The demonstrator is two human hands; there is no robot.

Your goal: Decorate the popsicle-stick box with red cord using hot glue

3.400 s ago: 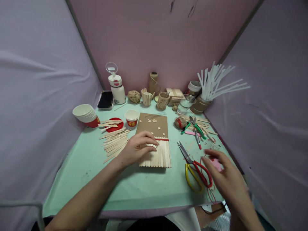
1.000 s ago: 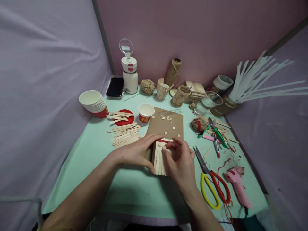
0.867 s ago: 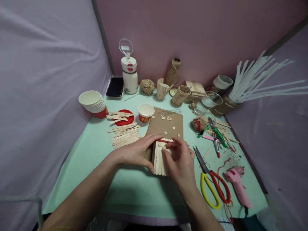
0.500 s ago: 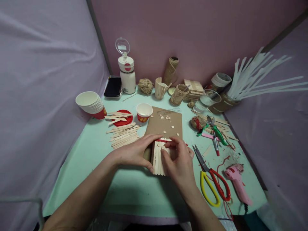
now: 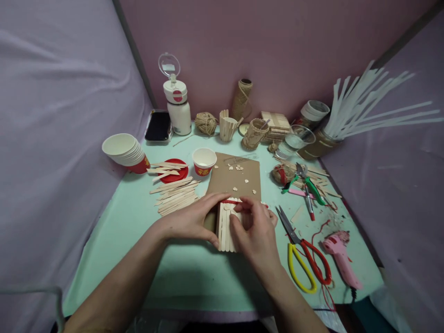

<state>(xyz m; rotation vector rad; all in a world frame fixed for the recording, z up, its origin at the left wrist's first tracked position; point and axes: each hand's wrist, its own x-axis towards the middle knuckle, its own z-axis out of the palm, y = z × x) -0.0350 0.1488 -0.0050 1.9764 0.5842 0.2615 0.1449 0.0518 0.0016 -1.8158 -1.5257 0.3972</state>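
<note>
Head view: the craft-stick panel (image 5: pixel 225 236) lies near the middle of the counter (image 5: pixel 114 259), at six o'clock from the brown cardboard sheet (image 5: pixel 220 180). Your left hand (image 5: pixel 190 219) grasps its nine o'clock side, thumb by the lower corner, fingers reaching the red cord (image 5: pixel 227 201) at twelve. Your right hand (image 5: pixel 255 226) pinches what looks like a small pale chip (image 5: pixel 234 212) at the panel's face, just beside a round chip (image 5: pixel 227 207). Heart-shaped chips (image 5: pixel 246 181) dot the cardboard; scissors (image 5: pixel 300 243) lie at three o'clock. The panel should feel light, stiff and dry, its joins perhaps weak, so hold its long edges. Chips seem thin and snappable; take them by their rims.
</note>
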